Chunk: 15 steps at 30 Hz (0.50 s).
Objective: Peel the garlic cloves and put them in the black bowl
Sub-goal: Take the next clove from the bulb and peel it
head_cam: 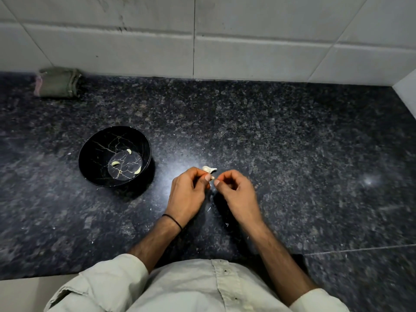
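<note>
Black bowl (94,152) sits left of centre on the speckled counter (292,143), with three peeled cloves (115,163) lying in its bottom. At centre my left hand (186,194) pinches a pale garlic clove (209,169) in curled fingertips. My right hand (238,194), just beside it, is curled too; I cannot tell if it grips anything.

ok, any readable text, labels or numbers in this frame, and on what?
None readable.
The bowl has only gold crack-like lines, no lettering.
The cloth, tiles and counter show no print.
The left hand, its clove and wristband bear no marks.
</note>
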Tool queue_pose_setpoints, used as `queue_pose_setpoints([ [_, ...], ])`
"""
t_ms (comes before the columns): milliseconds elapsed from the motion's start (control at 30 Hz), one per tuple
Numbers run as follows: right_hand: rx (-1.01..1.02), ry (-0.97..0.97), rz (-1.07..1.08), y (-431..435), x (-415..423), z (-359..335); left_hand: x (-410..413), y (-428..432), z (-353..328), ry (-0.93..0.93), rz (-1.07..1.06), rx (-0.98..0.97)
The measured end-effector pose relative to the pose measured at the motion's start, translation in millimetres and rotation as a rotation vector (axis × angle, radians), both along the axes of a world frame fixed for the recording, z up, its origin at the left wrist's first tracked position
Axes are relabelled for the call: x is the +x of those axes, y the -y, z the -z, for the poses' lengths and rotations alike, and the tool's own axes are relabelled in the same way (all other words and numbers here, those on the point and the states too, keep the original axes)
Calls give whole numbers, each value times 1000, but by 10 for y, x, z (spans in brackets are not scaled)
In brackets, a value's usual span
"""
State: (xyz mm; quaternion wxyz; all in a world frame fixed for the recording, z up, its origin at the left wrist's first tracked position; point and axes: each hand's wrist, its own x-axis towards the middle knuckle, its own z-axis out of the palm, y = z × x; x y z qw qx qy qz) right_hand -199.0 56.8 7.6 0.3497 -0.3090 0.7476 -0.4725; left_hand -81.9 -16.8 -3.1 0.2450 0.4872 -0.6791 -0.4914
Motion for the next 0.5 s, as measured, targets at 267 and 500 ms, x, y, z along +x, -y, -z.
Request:
queue_pose_setpoints([
  [267,-10,-98,-28,-29,-9,-21,31,4,-68,90,106,-248],
  [500,-33,-375,-154,-59,-40,-102,33,23,-75,120,174,-356],
])
